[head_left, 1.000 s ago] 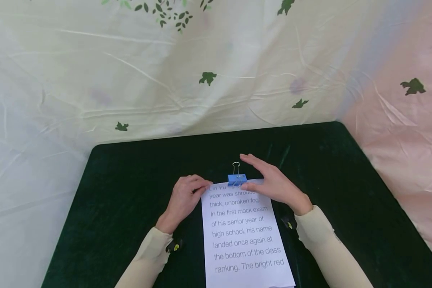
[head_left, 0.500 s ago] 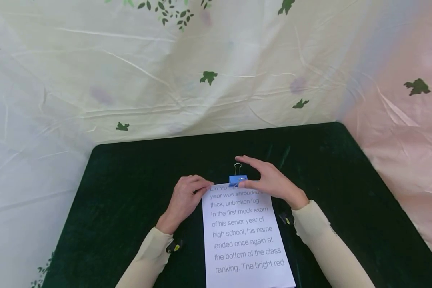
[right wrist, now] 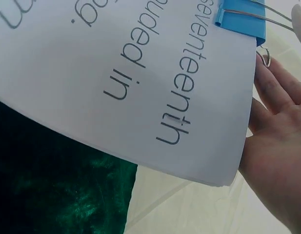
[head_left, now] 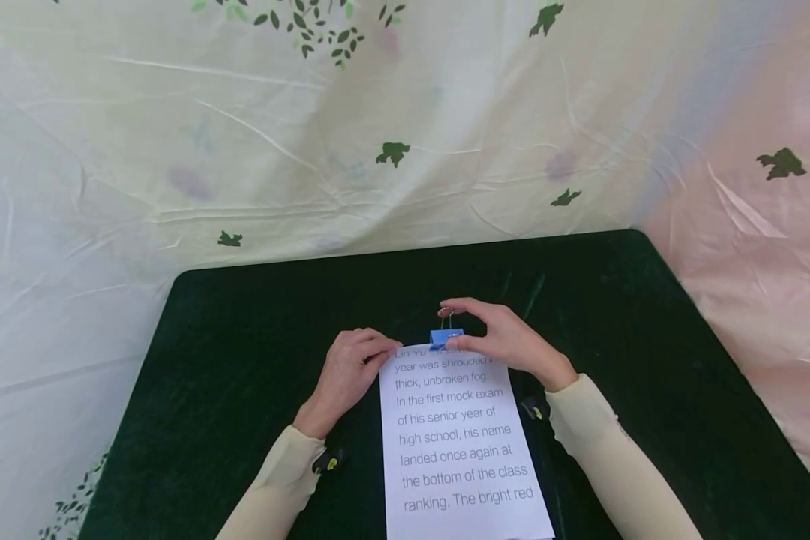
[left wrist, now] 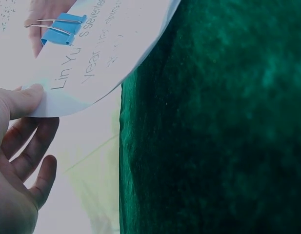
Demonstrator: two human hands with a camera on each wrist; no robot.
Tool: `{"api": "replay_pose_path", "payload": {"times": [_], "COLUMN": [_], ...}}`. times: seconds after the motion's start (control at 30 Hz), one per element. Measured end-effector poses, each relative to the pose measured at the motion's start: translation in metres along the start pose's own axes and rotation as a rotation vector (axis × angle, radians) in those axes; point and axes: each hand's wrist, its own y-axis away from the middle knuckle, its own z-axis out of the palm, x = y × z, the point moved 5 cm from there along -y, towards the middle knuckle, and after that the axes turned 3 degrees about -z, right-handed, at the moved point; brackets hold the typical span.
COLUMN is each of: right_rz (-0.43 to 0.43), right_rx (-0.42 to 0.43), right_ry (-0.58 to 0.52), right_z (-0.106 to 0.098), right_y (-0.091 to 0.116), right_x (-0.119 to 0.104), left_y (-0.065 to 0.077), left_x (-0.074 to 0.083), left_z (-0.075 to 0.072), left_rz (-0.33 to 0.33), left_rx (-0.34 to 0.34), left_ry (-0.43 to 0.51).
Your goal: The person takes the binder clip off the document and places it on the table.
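A blue binder clip with silver wire handles sits on the top edge of a stack of printed paper. My left hand pinches the stack's top left corner, thumb on the printed face and fingers behind, as the left wrist view shows. At the clip, my right hand has its thumb on one wire handle and its index finger at the other, the two handles lying between them. In the right wrist view the blue clip body grips the page edge, and the right fingers reach behind the paper.
A dark green cloth covers the table, whose far edge meets a pale curtain with leaf prints. Small dark devices are worn at both wrists, below cream sleeves.
My right hand has lowered slightly and its fingers have closed in on the clip's wire handles. The left hand stays at the paper's corner.
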Motion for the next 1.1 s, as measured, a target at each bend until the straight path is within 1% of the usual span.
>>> {"api": "replay_pose_path", "payload": {"times": [0.3, 0.43, 0.53, 0.67, 0.83, 0.93, 1.1], "right_rz": [-0.046, -0.081, -0.097, -0.100, -0.111, -0.120, -0.145], "right_rx": [0.053, 0.065, 0.083, 0.117, 0.147, 0.165, 0.186], "right_ry": [0.013, 0.042, 0.083, 0.132, 0.158, 0.164, 0.141], "right_z": [0.002, 0.003, 0.002, 0.003, 0.006, 0.008, 0.011], "right_y": [0.002, 0.005, 0.006, 0.009, 0.014, 0.017, 0.020], "right_x": [-0.003, -0.004, -0.006, -0.010, -0.014, -0.016, -0.021], "left_y": [0.000, 0.001, 0.002, 0.004, 0.007, 0.008, 0.011], "left_x": [0.002, 0.002, 0.002, 0.002, 0.002, 0.002, 0.002], "left_z": [0.000, 0.001, 0.001, 0.002, 0.002, 0.002, 0.002], "left_rz": [0.013, 0.016, 0.022, 0.031, 0.033, 0.033, 0.037], "left_rx": [0.005, 0.009, 0.012, 0.014, 0.006, 0.001, 0.000], "left_ry": [-0.008, -0.006, -0.012, -0.014, -0.003, 0.001, 0.003]}}
